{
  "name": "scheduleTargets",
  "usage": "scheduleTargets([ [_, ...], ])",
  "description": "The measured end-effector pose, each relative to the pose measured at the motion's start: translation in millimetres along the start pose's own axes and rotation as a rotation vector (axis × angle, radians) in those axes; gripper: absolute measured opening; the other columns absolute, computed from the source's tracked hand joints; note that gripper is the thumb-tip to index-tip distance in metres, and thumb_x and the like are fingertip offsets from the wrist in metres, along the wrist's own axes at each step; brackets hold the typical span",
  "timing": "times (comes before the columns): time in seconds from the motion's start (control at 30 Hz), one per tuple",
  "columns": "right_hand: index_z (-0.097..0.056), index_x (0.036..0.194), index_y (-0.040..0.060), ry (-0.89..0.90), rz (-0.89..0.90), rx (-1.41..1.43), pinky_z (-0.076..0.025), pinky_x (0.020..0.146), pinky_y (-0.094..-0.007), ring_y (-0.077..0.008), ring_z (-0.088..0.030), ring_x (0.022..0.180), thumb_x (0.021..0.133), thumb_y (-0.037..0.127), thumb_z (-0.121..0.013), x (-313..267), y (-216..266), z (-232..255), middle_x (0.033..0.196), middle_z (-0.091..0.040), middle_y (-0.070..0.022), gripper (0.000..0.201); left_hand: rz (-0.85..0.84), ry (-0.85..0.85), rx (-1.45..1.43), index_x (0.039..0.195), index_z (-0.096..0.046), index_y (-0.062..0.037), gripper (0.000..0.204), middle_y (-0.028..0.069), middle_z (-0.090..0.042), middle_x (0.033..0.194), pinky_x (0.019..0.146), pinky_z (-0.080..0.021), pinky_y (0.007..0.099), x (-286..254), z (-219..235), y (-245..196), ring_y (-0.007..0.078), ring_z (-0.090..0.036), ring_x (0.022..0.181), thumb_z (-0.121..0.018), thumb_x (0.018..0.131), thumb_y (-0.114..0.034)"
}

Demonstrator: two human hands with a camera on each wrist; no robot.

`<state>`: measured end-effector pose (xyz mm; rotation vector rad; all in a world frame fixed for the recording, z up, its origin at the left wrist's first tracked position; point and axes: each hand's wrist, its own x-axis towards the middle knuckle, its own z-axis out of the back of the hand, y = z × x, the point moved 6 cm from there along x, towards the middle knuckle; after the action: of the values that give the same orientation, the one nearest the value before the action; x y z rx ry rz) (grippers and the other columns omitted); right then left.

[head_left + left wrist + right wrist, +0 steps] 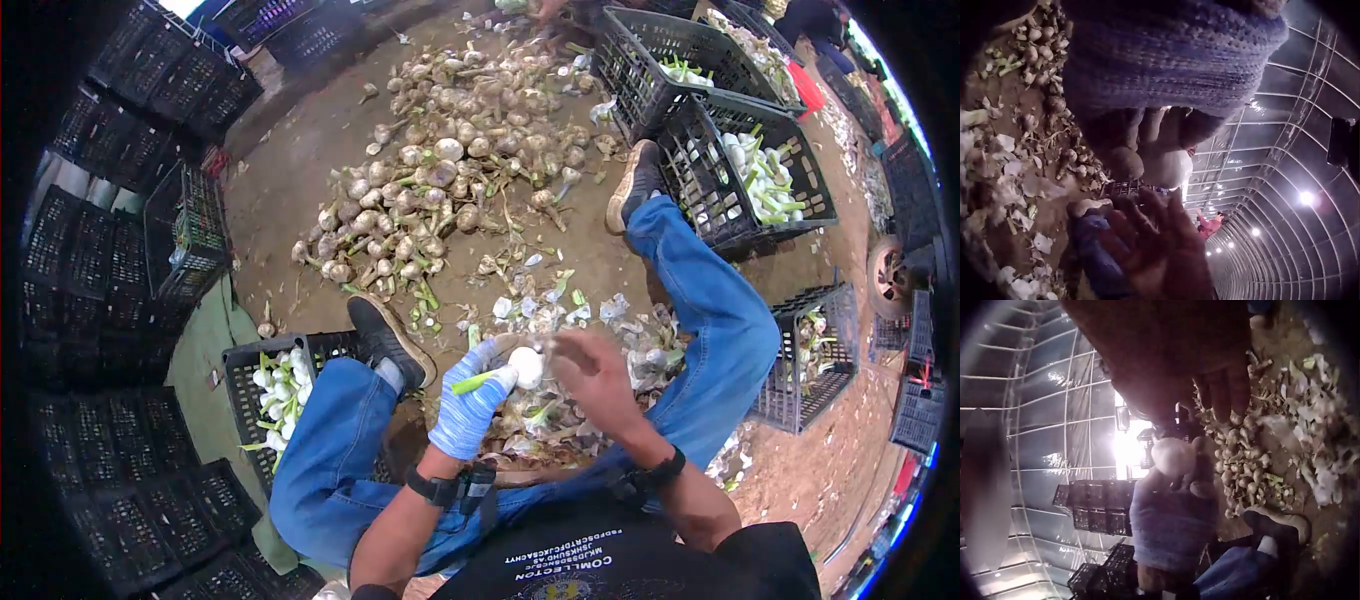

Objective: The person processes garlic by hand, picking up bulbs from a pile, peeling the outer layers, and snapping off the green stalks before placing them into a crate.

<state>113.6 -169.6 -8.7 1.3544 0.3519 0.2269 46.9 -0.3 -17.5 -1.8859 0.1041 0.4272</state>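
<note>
My left hand, in a blue-and-white knit glove, grips a white garlic bulb. Its cut green stem points left past the glove. In the right wrist view the bulb stands out above the gloved fingers. My bare right hand is just right of the bulb, fingers loosely extended and partly blurred. The left wrist view shows that right hand with fingers apart and nothing held in them. Garlic skins and trimmings lie on the ground beneath both hands.
A large heap of untrimmed garlic spreads ahead. Black crates of white bulbs stand at left and right, near my shoes. Another crate sits beside my right knee. Stacked black crates line the far left.
</note>
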Motion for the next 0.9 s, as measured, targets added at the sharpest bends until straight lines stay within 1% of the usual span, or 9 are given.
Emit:
scheduleTargets([
  [0.17,-0.066,0.096,0.0001,0.002,0.076,0.026,-0.045,0.064,-0.0282,-0.0134,-0.055,0.074,0.088,0.011,-0.071,-2.7,8.7,-7.3,0.084,-0.061,-0.0067,0.015,-0.094,-0.018,0.143,0.127,-0.057,0.004,0.047,0.0116,-0.067,0.112,0.09,-0.053,0.0317,-4.0,-6.9,-7.8,0.0188,-0.065,0.102,-0.067,0.087,-0.019],
  [0.33,-0.064,0.101,-0.0013,0.024,-0.196,-0.35,-0.049,0.07,-0.0334,-0.0231,-0.062,0.079,0.086,0.008,-0.065,11.8,-63.3,5.2,0.094,-0.065,-0.0155,0.017,0.01,-0.054,-0.093,0.12,-0.059,0.0032,0.045,0.0142,-0.067,0.113,0.087,-0.056,0.033,-6.7,2.3,-7.8,0.0203,-0.067,0.098,-0.07,0.084,-0.022],
  [0.43,-0.063,0.111,-0.0008,-0.013,0.009,-0.206,-0.051,0.077,-0.033,-0.0256,-0.065,0.091,0.086,0.01,-0.064,0.8,-49.6,-3.1,0.101,-0.066,-0.0178,0.027,0.047,-0.052,-0.163,0.12,-0.06,0.0027,0.05,0.0151,-0.067,0.113,0.084,-0.057,0.0326,-2.1,12.3,1.7,0.0209,-0.067,0.099,-0.071,0.082,-0.028],
  [0.47,-0.06,0.119,0.0002,0.05,0.064,-0.361,-0.051,0.083,-0.0321,-0.0268,-0.065,0.1,0.087,0.01,-0.063,-0.3,-44.4,-5.8,0.107,-0.066,-0.018,0.035,-0.049,-0.11,-0.165,0.119,-0.06,0.0025,0.053,0.0143,-0.068,0.113,0.081,-0.057,0.0321,-0.4,15.7,-4.0,0.0208,-0.066,0.101,-0.07,0.081,-0.033],
  [0.53,-0.06,0.121,0.0002,0.194,-0.297,-0.025,-0.051,0.083,-0.0331,-0.0197,-0.065,0.092,0.088,0.012,-0.062,-1.1,-67.5,-19.2,0.097,-0.069,-0.0121,0.035,-0.072,-0.272,-0.404,0.118,-0.059,0.0016,0.046,0.014,-0.068,0.11,0.073,-0.058,0.0353,6.8,51.5,27.1,0.024,-0.067,0.096,-0.065,0.085,-0.03],
  [0.63,-0.065,0.117,0.0011,0.316,-0.226,-0.262,-0.051,0.072,-0.03,-0.0111,-0.061,0.079,0.09,0.014,-0.061,6.2,-88.2,-24.7,0.09,-0.068,-0.0069,0.031,-0.242,-0.477,-0.742,0.116,-0.059,-0.0022,0.036,0.0144,-0.067,0.106,0.064,-0.057,0.0357,-7.6,106.5,-13.2,0.026,-0.066,0.094,-0.058,0.09,-0.028],
  [0.7,-0.066,0.115,0.0011,0.349,-0.489,-0.05,-0.05,0.065,-0.031,-0.0101,-0.061,0.073,0.089,0.016,-0.062,5.4,-101.2,-31.1,0.087,-0.068,-0.0076,0.03,-0.46,-0.402,-1.139,0.119,-0.059,-0.003,0.043,0.0142,-0.066,0.113,0.066,-0.056,0.0366,-16.0,167.1,-21.5,0.0275,-0.065,0.099,-0.053,0.093,-0.037],
  [0.8,-0.065,0.115,-0.0003,0.485,-0.405,-0.306,-0.05,0.062,-0.0327,-0.0127,-0.063,0.069,0.089,0.018,-0.064,23.6,-128.4,-40.0,0.084,-0.069,-0.01,0.032,-0.651,-0.639,-1.271,0.129,-0.056,-0.0058,0.067,0.012,-0.059,0.133,0.074,-0.054,0.0451,-50.6,208.4,-41.0,0.0302,-0.057,0.114,-0.033,0.095,-0.06],
  [0.9,-0.066,0.113,0.0001,0.504,-0.144,-0.517,-0.05,0.063,-0.0366,-0.0219,-0.066,0.067,0.088,0.022,-0.065,59.2,-83.7,-75.0,0.081,-0.069,-0.0131,0.033,-0.592,-0.305,-1.249,0.134,-0.054,-0.0075,0.069,0.0139,-0.059,0.131,0.076,-0.053,0.0447,-33.7,170.9,-46.3,0.0314,-0.056,0.114,-0.03,0.097,-0.061],
])
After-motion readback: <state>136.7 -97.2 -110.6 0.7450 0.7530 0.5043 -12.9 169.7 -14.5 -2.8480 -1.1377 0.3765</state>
